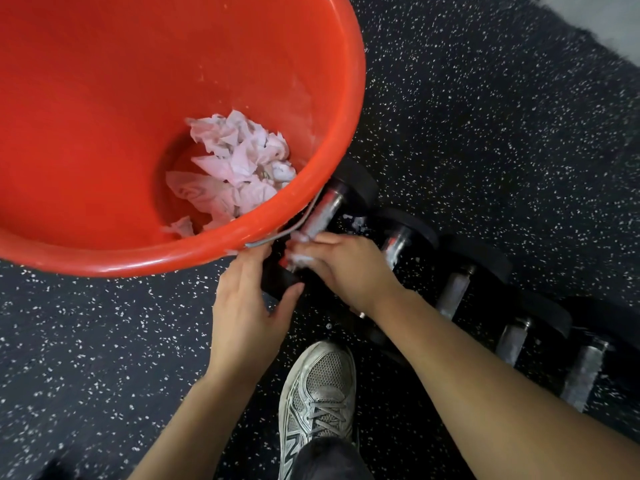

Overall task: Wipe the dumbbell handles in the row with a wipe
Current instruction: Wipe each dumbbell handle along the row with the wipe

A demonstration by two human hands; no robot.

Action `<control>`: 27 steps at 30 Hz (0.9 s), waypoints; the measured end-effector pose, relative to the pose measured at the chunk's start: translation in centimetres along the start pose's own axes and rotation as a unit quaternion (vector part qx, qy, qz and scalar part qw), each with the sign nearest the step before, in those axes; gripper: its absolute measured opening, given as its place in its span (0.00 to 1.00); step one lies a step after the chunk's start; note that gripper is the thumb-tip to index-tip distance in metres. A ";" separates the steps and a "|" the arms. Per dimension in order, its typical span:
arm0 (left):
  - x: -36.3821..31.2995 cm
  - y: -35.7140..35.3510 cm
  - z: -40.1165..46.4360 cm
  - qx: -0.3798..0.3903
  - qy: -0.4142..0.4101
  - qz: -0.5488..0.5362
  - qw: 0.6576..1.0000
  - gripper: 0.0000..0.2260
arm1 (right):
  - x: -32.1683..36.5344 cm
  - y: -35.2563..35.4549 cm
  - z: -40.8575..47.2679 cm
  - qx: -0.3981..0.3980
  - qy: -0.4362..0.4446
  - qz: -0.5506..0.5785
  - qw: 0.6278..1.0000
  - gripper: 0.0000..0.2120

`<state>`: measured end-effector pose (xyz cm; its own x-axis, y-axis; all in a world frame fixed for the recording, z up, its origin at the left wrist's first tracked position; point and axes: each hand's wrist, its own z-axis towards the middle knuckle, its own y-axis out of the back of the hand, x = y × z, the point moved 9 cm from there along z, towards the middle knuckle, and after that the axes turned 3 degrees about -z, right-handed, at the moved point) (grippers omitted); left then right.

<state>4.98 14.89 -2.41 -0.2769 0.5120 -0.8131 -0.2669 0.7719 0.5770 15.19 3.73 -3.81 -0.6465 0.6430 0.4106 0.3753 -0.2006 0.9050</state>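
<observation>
A row of black dumbbells with metal handles lies on the floor, running from the bucket toward the lower right. My right hand [341,268] presses a crumpled white wipe [300,258] against the near part of the leftmost dumbbell's handle [323,211]. My left hand [247,299] grips that dumbbell's near black end [278,280], thumb on one side and fingers on the other. The other handles, such as the second [394,249], the third [452,291] and a farther one [512,341], lie bare to the right.
A big red bucket [311,57] fills the upper left, touching the leftmost dumbbell, with several crumpled used wipes [235,168] at its bottom and a metal bail [294,225] hanging at its rim. My grey sneaker [317,400] stands on the black speckled rubber floor [485,116].
</observation>
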 end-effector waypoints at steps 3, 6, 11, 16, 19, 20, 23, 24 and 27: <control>-0.2 0.0 -0.1 -0.004 -0.012 0.004 1.000 0.35 | -2.6 2.6 0.6 -0.085 -0.081 -0.031 0.993 0.15; -0.4 0.1 -0.1 -0.005 -0.021 0.014 1.000 0.35 | -4.5 3.0 1.0 -0.096 -0.160 -0.023 0.982 0.16; -1.0 -0.1 0.0 -0.002 -0.065 0.029 0.997 0.32 | -2.4 1.3 -0.4 -0.055 -0.082 0.041 0.994 0.16; -1.3 -0.5 0.0 0.003 -0.107 0.048 0.993 0.27 | 0.0 -0.4 -0.6 -0.005 0.013 0.026 1.000 0.16; -1.5 -0.5 -0.1 0.004 -0.124 0.063 0.990 0.25 | -2.1 1.5 0.1 -0.067 -0.040 0.023 0.997 0.15; -1.4 -0.6 -0.1 0.004 -0.124 0.068 0.990 0.24 | -3.1 2.1 0.4 -0.088 -0.076 0.024 0.993 0.15; -1.3 -0.7 -0.2 0.003 -0.124 0.078 0.989 0.24 | -4.9 2.8 0.9 -0.112 -0.152 0.022 0.982 0.16; -1.3 -0.7 -0.2 0.003 -0.126 0.080 0.989 0.23 | -4.8 2.6 0.9 -0.109 -0.152 0.025 0.982 0.16; -1.2 -0.7 -0.2 0.003 -0.125 0.079 0.989 0.23 | -2.9 1.5 -0.1 -0.077 -0.097 0.050 0.991 0.16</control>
<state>5.35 13.68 -1.77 -0.0769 0.7030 -0.7070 -0.2330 0.6768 0.6983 17.60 1.52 -3.59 -0.4657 0.7406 0.4843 0.3156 -0.3723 0.8728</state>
